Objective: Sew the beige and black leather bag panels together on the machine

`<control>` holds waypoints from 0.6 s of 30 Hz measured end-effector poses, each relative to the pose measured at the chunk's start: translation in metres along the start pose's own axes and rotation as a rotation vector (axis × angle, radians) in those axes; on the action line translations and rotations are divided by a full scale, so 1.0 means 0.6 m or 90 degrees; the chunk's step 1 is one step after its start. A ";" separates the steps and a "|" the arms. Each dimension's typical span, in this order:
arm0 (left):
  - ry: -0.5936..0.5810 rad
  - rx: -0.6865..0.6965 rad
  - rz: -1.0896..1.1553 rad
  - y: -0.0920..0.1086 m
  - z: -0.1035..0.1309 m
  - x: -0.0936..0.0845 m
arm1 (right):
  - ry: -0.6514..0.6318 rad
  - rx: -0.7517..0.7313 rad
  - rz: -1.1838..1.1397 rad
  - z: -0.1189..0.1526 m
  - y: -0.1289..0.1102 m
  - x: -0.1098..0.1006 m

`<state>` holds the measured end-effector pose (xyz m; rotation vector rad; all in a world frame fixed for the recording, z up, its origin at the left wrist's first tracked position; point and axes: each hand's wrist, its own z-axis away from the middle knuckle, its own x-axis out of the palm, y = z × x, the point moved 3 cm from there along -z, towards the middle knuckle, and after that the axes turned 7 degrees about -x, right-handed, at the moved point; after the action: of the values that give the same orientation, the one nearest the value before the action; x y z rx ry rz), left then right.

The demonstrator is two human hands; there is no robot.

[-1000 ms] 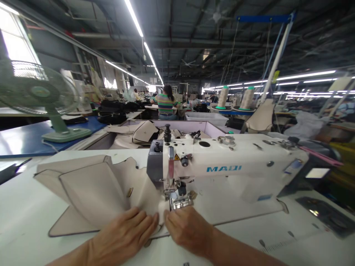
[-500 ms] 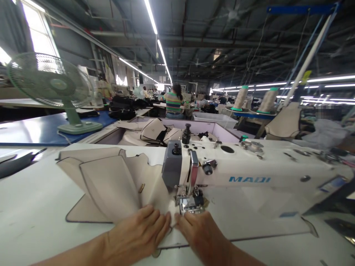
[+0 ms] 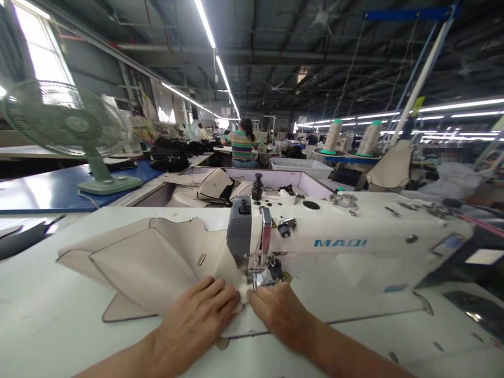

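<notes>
A white sewing machine (image 3: 346, 226) stands before me, its presser foot (image 3: 258, 279) down near my fingertips. Under and left of it spreads a beige leather-like piece (image 3: 145, 262) with dark edges and a small metal tag (image 3: 202, 259). My left hand (image 3: 200, 315) presses on this piece left of the foot, fingers bent and closed on its fold. Right at the foot's front, my right hand (image 3: 277, 310) pinches the edge of the same material between thumb and fingers. The needle's tip cannot be made out.
Behind the machine, a bin (image 3: 311, 181) holds more beige pieces (image 3: 214, 185). A green fan (image 3: 96, 163) stands on a blue table (image 3: 35, 186) at the left. Thread cones (image 3: 333, 136) are at the back right. A person in a striped top (image 3: 243, 146) is farther off.
The view has shifted slightly right. The beige piece has flattened and spread leftward on the left side. Both hands stay at the presser foot, holding the material.
</notes>
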<state>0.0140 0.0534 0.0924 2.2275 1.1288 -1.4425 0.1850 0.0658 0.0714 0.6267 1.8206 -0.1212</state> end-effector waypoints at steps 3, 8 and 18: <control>0.012 0.097 -0.078 0.006 0.006 0.012 | 0.006 -0.068 0.066 -0.002 -0.017 -0.004; -0.024 0.179 -0.157 0.013 0.012 0.027 | -0.016 -0.079 0.163 -0.001 -0.049 -0.005; -0.030 0.193 -0.222 0.021 -0.001 0.037 | 0.108 -0.013 0.256 0.003 -0.045 0.003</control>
<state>0.0283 0.0557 0.0712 2.2528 1.4192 -1.9073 0.1734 0.0425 0.0629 0.9993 1.8161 0.2264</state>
